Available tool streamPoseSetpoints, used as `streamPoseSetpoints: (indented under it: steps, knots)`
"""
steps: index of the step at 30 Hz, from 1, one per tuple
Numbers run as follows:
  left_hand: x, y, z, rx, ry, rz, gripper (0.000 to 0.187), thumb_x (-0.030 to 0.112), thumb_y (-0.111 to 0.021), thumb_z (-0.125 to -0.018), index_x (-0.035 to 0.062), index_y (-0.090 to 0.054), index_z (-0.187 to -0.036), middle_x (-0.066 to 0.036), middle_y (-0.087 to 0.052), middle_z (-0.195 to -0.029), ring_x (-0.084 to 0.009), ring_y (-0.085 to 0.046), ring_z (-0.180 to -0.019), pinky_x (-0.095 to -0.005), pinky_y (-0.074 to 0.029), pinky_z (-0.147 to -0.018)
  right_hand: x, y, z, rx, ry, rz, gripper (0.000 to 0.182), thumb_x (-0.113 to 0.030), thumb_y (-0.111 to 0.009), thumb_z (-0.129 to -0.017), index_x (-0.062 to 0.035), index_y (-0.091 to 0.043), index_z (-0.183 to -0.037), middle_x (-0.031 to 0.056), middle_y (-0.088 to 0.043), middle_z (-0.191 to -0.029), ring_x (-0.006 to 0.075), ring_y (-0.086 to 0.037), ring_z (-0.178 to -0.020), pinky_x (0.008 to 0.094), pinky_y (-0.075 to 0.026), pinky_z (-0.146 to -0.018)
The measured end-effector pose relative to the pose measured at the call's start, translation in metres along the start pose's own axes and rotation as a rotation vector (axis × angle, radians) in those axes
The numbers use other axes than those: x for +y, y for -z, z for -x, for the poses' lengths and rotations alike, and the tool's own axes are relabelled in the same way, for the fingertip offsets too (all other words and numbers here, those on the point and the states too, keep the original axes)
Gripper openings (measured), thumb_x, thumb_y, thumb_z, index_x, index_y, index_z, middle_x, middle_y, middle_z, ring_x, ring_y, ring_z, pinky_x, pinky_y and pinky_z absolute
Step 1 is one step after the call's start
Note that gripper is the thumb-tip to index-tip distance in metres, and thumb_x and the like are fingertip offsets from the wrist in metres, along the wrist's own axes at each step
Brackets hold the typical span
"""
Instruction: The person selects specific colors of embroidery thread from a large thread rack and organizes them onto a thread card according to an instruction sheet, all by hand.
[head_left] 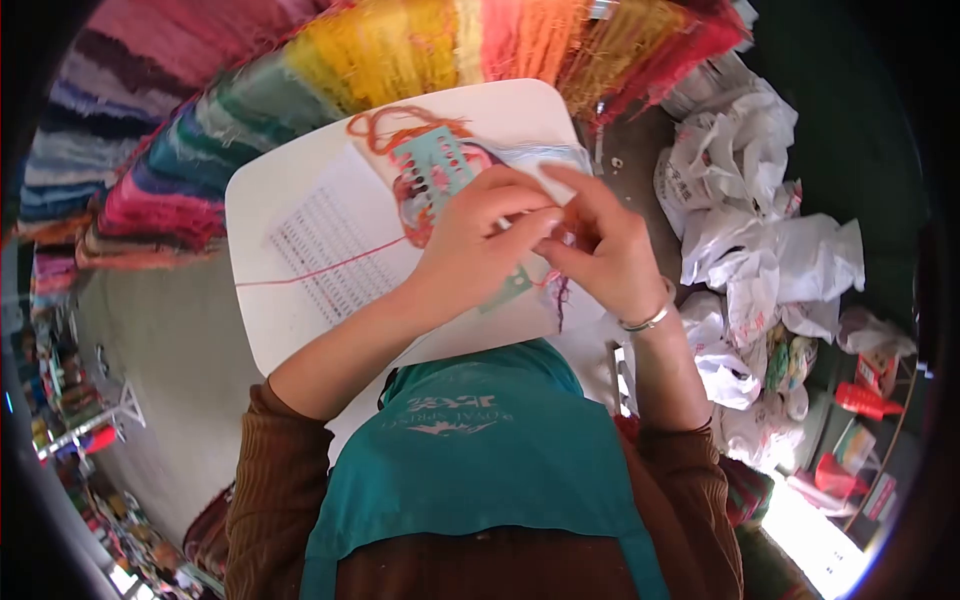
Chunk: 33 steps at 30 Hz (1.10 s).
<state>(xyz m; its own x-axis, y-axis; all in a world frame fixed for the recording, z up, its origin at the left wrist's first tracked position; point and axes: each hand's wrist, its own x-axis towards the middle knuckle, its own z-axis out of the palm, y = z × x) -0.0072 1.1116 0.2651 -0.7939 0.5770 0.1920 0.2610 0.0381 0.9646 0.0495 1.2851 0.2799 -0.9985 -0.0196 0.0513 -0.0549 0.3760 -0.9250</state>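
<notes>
My left hand (pixel 487 228) and my right hand (pixel 608 248) meet above the right part of a white tabletop (pixel 262 215). Both have their fingers closed in a pinch, fingertips close together; what lies between them is too small and blurred to name. Pink and purple threads (pixel 560 300) hang just below my right hand. Under my left hand lies a pale green card (pixel 436 160) with rows of holes and threads of several colours. More green card (pixel 512 288) shows below my hands. Orange-brown yarn (pixel 375 128) loops behind the card.
A printed sheet (pixel 325 240) lies left on the tabletop, with a pink thread (pixel 335 266) across it. Hanks of coloured yarn (pixel 380 60) hang along the far side and left. White plastic bags (pixel 740 200) are piled at right. A teal apron (pixel 480 450) covers my lap.
</notes>
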Motion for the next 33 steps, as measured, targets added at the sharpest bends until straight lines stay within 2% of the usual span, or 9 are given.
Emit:
streamPoseSetpoints:
  steps: [1,3,5,10,12,13,18,27,33]
  knots:
    - [-0.02,0.003,0.014,0.107,0.011,0.05,0.015,0.013,-0.064,-0.092,-0.0007,-0.07,-0.096,-0.009,-0.066,-0.095,-0.018,-0.063,-0.075,-0.0305,-0.049,-0.064,0.003,-0.008,-0.002,-0.052,-0.01,0.051,0.053,-0.003,-0.076,-0.076,-0.0084,-0.061,-0.127,0.0028,-0.063,-0.076,0.0058,-0.053,-0.061,0.0262,-0.047,-0.055]
    - [-0.038,0.012,0.041,0.236,0.031,0.1,0.016,0.014,-0.064,-0.093,-0.0002,-0.07,-0.096,-0.007,-0.066,-0.093,-0.0151,-0.061,-0.073,-0.0283,-0.049,-0.063,0.004,-0.03,-0.002,-0.047,0.098,0.154,0.028,-0.004,-0.073,-0.08,-0.0072,-0.069,-0.107,0.0057,-0.063,-0.071,0.0136,-0.059,-0.059,0.0294,-0.048,-0.054]
    - [-0.041,0.017,0.071,0.205,0.505,0.426,0.018,0.016,-0.061,-0.097,0.0002,-0.07,-0.099,-0.003,-0.062,-0.096,-0.0106,-0.058,-0.075,-0.0249,-0.045,-0.066,0.021,-0.056,-0.004,-0.001,0.366,0.189,0.012,-0.006,-0.07,-0.082,-0.0071,-0.07,-0.094,0.01,-0.065,-0.075,0.0255,-0.066,-0.065,0.0342,-0.052,-0.056]
    - [-0.049,0.018,0.109,0.309,0.712,0.551,0.024,0.02,-0.057,-0.1,0.0017,-0.067,-0.11,-0.006,-0.065,-0.105,-0.0115,-0.06,-0.077,-0.0253,-0.047,-0.067,0.055,-0.086,0.002,-0.129,0.394,0.188,0.008,-0.009,-0.069,-0.084,-0.0059,-0.068,-0.091,0.0111,-0.065,-0.076,0.0274,-0.066,-0.066,0.035,-0.053,-0.058]
    - [-0.045,0.019,0.112,0.353,0.769,0.584,0.027,0.021,-0.056,-0.101,0.0012,-0.064,-0.117,-0.008,-0.065,-0.113,-0.0128,-0.061,-0.08,-0.0258,-0.049,-0.068,0.07,-0.093,-0.004,-0.132,0.089,0.086,0.008,-0.01,-0.067,-0.087,-0.0038,-0.067,-0.093,0.0122,-0.066,-0.077,0.0238,-0.066,-0.064,0.0324,-0.052,-0.059]
    - [-0.044,0.019,0.113,0.402,0.789,0.621,0.032,0.021,-0.053,-0.102,0.0006,-0.059,-0.125,-0.009,-0.062,-0.121,-0.0145,-0.062,-0.083,-0.0272,-0.05,-0.07,0.069,-0.096,-0.01,-0.09,0.049,0.024,0.008,-0.006,-0.062,-0.092,-0.0001,-0.067,-0.095,0.0034,-0.063,-0.071,0.0065,-0.057,-0.062,0.0248,-0.046,-0.055]
    - [-0.042,0.016,0.104,0.432,0.79,0.746,0.041,0.02,-0.048,-0.104,-0.0014,-0.046,-0.139,-0.011,-0.051,-0.138,-0.0191,-0.064,-0.094,-0.032,-0.053,-0.077,0.088,-0.114,-0.03,-0.09,0.014,-0.015,0.008,-0.006,-0.063,-0.093,0.0003,-0.066,-0.097,0.0007,-0.062,-0.07,0.0046,-0.053,-0.059,0.022,-0.043,-0.053]
    - [-0.071,0.014,0.08,0.493,0.77,0.77,0.038,0.015,-0.049,-0.102,-0.0014,-0.048,-0.136,-0.01,-0.059,-0.11,-0.0178,-0.062,-0.087,-0.0318,-0.053,-0.079,0.102,-0.115,-0.036,-0.008,-0.054,-0.198,0.004,-0.003,-0.064,-0.092,-0.0009,-0.064,-0.095,-0.0027,-0.062,-0.073,0.0003,-0.051,-0.06,0.018,-0.04,-0.05]
    - [-0.087,0.02,0.064,0.456,0.735,0.596,0.025,0.009,-0.049,-0.099,-0.0031,-0.054,-0.12,-0.008,-0.061,-0.088,-0.0151,-0.062,-0.069,-0.028,-0.054,-0.062,0.098,-0.111,-0.036,-0.079,-0.082,-0.245,0.004,-0.003,-0.065,-0.091,-0.0018,-0.065,-0.095,-0.0033,-0.062,-0.072,0.0,-0.05,-0.058,0.018,-0.039,-0.048]
